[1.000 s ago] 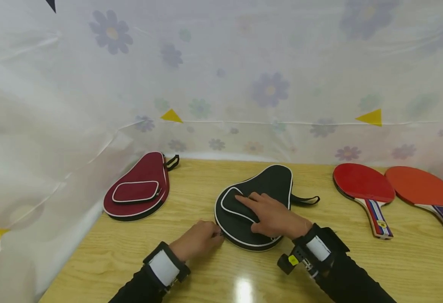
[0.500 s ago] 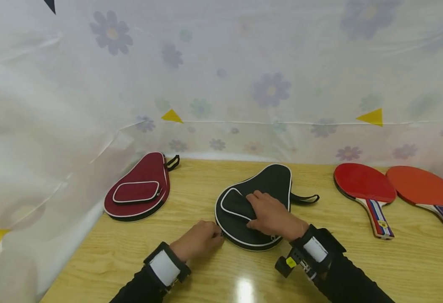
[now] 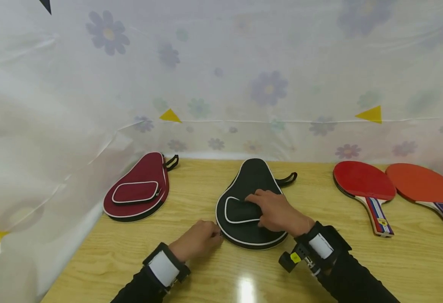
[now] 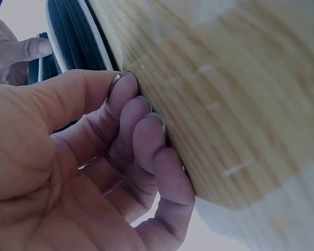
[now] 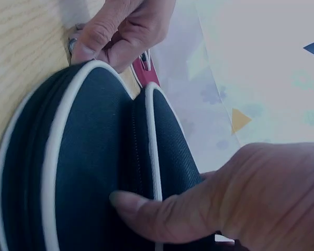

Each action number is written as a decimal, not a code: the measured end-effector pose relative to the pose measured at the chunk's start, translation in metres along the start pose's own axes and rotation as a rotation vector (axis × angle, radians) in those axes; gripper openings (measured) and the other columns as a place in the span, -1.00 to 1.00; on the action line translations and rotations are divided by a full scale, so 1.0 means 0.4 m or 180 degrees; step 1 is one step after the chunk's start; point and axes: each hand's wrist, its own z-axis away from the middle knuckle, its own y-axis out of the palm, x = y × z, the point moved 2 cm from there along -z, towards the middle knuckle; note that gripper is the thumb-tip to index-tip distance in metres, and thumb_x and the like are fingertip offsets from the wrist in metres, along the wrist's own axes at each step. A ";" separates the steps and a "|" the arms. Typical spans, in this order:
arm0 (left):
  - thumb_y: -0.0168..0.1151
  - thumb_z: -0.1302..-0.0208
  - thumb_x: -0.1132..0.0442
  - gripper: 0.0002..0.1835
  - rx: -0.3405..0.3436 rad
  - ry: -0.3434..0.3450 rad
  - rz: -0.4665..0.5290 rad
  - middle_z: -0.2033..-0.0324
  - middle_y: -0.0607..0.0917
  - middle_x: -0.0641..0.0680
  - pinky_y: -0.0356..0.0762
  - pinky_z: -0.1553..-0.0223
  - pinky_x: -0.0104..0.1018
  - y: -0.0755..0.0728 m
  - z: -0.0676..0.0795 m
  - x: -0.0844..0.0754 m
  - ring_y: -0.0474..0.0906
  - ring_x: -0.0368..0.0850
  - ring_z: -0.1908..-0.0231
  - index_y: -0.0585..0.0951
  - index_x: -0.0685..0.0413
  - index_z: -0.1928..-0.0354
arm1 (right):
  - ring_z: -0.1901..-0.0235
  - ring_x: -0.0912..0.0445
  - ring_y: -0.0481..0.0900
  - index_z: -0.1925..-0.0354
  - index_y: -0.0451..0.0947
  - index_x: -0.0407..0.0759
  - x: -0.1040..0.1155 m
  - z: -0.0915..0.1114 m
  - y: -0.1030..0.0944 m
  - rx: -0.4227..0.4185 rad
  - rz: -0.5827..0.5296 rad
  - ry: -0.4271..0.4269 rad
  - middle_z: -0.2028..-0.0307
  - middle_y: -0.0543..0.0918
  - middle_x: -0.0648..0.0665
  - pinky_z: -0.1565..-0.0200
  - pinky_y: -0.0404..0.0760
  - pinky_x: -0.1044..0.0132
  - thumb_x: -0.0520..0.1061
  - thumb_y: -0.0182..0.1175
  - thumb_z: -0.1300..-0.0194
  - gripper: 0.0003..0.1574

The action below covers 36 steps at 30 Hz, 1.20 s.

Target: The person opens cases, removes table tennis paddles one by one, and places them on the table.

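Observation:
A black table tennis bat case with white piping lies on the table, its narrow end pointing away. My left hand pinches a small metal zipper pull at the case's lower left edge, with the other fingers curled near the tabletop. Across the case's raised front pocket my right hand has its grip. In the right wrist view its thumb presses below the pocket's side, while the fingers are mostly hidden behind the pocket. A black wrist strap sticks out to the right.
A dark red bat case lies at the left by the wall sheet. Two table tennis bats rest at the right: a red bat and an orange-red bat beside it. Flower-patterned sheeting rises behind the wooden table.
The black case has turned, its narrow end and strap swinging left. My right hand's fingers, spread over the pocket earlier, have drawn in to grip it. The left hand stays in place.

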 end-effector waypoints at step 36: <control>0.21 -0.26 0.44 -0.65 -0.0045 0.0041 -0.0076 0.69 0.35 -0.16 0.15 0.60 -0.45 -0.001 -0.005 -0.006 0.23 -0.36 0.65 0.46 0.08 0.68 | 0.14 -0.18 0.58 -0.21 0.53 -0.25 0.090 0.057 0.019 -0.0717 -0.0257 0.0248 -0.19 0.44 -0.37 0.22 0.57 -0.03 -0.19 0.25 -0.38 -0.54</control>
